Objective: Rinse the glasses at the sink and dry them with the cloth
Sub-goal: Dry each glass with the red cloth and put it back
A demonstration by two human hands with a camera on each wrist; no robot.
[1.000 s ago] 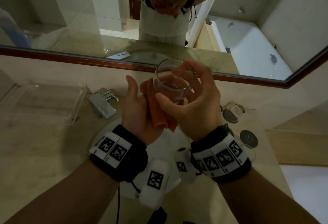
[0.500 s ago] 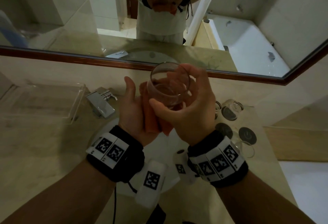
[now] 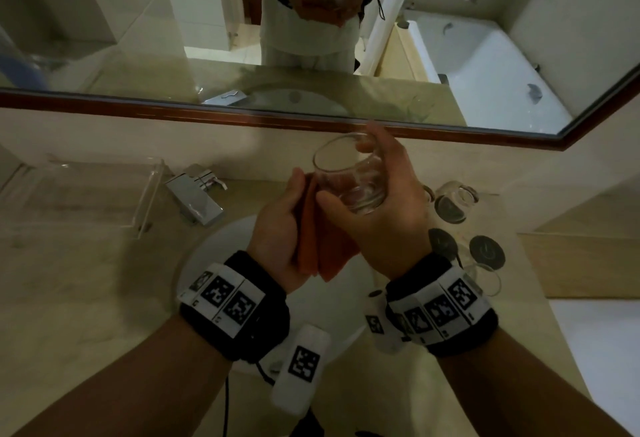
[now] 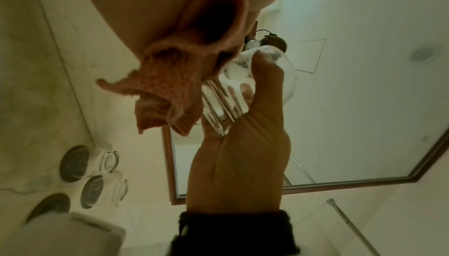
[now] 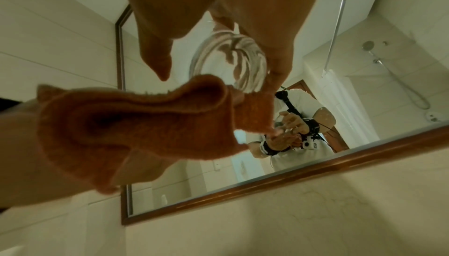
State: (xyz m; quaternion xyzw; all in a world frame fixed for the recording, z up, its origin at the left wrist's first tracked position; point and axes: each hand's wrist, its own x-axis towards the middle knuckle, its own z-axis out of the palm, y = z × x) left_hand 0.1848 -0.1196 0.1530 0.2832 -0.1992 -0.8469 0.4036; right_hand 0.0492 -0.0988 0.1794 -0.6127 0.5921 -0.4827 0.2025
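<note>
your right hand [image 3: 391, 215] had its grip curled around the glass [image 3: 349, 173], thumb on the near side, fingers wrapped over the far side, glass tilted with the rim toward the upper left of the frame. it sat at centre frame, held up above the sink [image 3: 214, 253]. your left hand [image 3: 280, 229] had the orange cloth [image 3: 322, 249] in its grip, thumb up along the cloth's left edge, the fingers themselves hidden behind it. cloth was folded and touching the glass's left side and base; its loose end hung below both hands. in the left wrist view the cloth [image 4: 170, 87] bunched right against the ribbed base of the glass [image 4: 226, 106]. in the right wrist view the glass [image 5: 230, 64] showed above the cloth [image 5: 136, 125].

three more glasses [image 3: 453, 201] lay on the surface at right of frame, beside the sink. tap [image 3: 197, 194] left of centre, clear tray [image 3: 104, 191] further left. mirror [image 3: 138, 38] filled the top of frame.
</note>
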